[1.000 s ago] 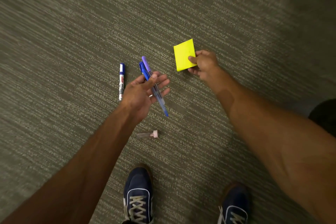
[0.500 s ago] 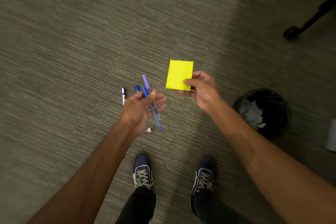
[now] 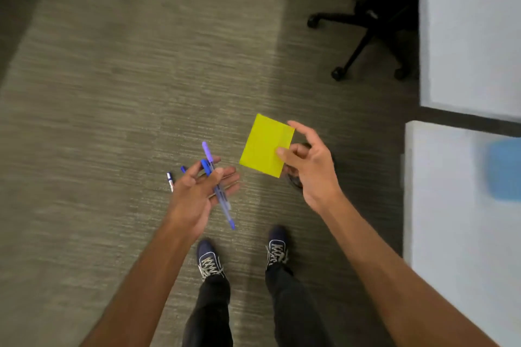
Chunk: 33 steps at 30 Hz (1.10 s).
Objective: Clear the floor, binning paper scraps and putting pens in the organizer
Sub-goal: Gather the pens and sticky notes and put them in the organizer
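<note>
Standing taller now, our right hand (image 3: 313, 169) pinches the yellow note (image 3: 262, 146) above the bin (image 3: 293, 182); release centrally. Left hand (image 3: 194, 194) grips pens (image 3: 218, 191).

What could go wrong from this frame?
The left hand pins the pens under its thumb, fingers nearly straight: loose grip, they may slide out.
The right hand pinches the yellow note by one edge; the bin is mostly hidden beneath, so a drop may miss.
The marker on the carpet may get left.

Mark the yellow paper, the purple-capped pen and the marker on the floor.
yellow paper (image 3: 263, 146), head view, middle of the sheet.
purple-capped pen (image 3: 207, 151), head view, its cap.
marker (image 3: 170, 182), head view, its barrel.
</note>
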### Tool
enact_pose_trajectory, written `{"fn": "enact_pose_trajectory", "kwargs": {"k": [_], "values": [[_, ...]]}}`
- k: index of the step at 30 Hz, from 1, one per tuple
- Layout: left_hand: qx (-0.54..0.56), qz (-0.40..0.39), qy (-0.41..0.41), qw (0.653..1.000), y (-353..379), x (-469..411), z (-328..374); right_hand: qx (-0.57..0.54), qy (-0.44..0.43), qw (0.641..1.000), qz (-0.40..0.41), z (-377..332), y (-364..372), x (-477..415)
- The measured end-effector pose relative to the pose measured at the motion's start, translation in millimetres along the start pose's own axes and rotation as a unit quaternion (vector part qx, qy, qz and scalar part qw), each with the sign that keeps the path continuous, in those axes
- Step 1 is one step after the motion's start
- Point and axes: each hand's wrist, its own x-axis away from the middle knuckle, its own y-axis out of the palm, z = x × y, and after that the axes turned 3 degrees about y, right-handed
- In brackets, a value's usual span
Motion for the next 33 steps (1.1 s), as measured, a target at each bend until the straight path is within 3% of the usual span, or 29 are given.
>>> {"fn": "enact_pose_trajectory", "kwargs": {"k": [13, 22, 33], "values": [[-0.044, -0.121, -0.033, 0.991, 158, 92, 54, -0.081, -0.059, 0.985, 0.138, -104, -93, 157], [-0.128, -0.238, -0.093, 0.958, 238, 112, 55, -0.093, -0.122, 0.951, 0.27, -112, -123, 237], [-0.208, -0.344, -0.119, 0.908, 336, 143, 24, -0.135, -0.176, 0.879, 0.422, -104, -174, 293]]}}
